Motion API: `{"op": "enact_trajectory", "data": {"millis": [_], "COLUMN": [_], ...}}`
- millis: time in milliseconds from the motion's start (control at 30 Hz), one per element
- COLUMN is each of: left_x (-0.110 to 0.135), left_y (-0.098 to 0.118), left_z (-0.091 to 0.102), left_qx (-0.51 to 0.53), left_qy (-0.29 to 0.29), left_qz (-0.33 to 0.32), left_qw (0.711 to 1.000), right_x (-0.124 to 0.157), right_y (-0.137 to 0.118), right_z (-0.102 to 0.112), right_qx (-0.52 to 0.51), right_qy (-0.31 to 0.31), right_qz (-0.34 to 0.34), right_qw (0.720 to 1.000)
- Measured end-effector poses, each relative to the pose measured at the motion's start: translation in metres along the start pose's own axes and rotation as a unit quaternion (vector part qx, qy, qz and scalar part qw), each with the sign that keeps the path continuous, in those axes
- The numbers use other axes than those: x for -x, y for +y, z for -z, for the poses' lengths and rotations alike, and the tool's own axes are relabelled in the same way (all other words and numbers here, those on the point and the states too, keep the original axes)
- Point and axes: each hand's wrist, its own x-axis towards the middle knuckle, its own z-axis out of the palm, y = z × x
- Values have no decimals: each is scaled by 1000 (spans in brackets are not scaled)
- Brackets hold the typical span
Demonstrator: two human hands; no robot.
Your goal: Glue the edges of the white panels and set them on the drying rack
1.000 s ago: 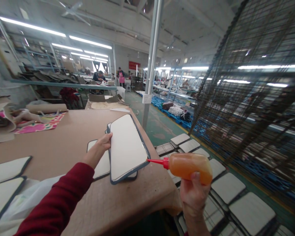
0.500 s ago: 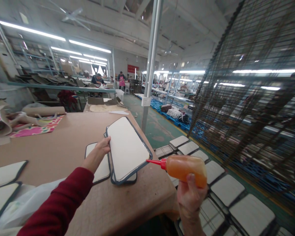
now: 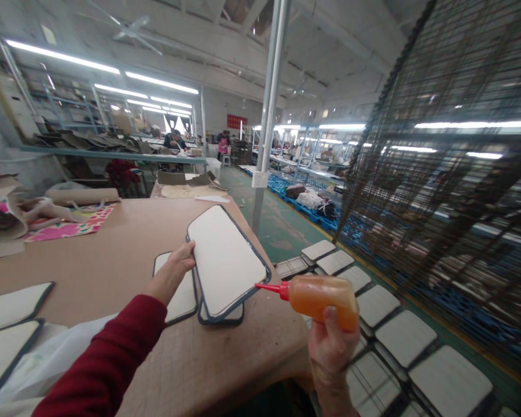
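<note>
My left hand (image 3: 180, 263), below a dark red sleeve, grips the left edge of a cream panel with a dark blue border (image 3: 226, 260), which is tilted above the table. In my right hand (image 3: 333, 341) is a squeeze bottle of amber liquid (image 3: 323, 298), lying sideways with its red nozzle pointing left. The nozzle tip (image 3: 260, 285) meets the panel's lower right edge, near the corner. A wet-looking shine shows along the right border. Beneath the held panel lie another bordered panel (image 3: 226, 314) and, to its left, one more (image 3: 178, 295).
Further bordered panels (image 3: 13, 307) and translucent plastic sheeting (image 3: 69, 353) lie on the brown table (image 3: 113, 255). Patterned pink cloth (image 3: 73, 223) sits at the far left. Right of the table, several panels (image 3: 406, 333) rest on a low rack. A metal post (image 3: 269, 116) stands beyond the table's corner.
The nozzle tip has slid slightly left along the panel's lower edge, away from the corner, with my right hand. The left hand keeps its hold on the panel.
</note>
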Motion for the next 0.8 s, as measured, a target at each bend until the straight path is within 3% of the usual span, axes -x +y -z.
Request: {"op": "enact_trajectory", "data": {"millis": [533,700,800], "left_x": [-4,-9,-12], "left_y": [-1,0,3], "left_z": [4,1,4], "left_qx": [3,16,24], "left_qy": [9,15,11], "left_qz": [-17,-30,-40], "left_qw": [1000,999,999], "right_x": [17,34,25], "right_y": [7,18,19], "right_z": [-2,-9,-21], "right_qx": [5,-38,-78], "right_qy": [5,-20,-22], "right_qz": [-63,-144,-189], "right_qw": [998,989,979]}}
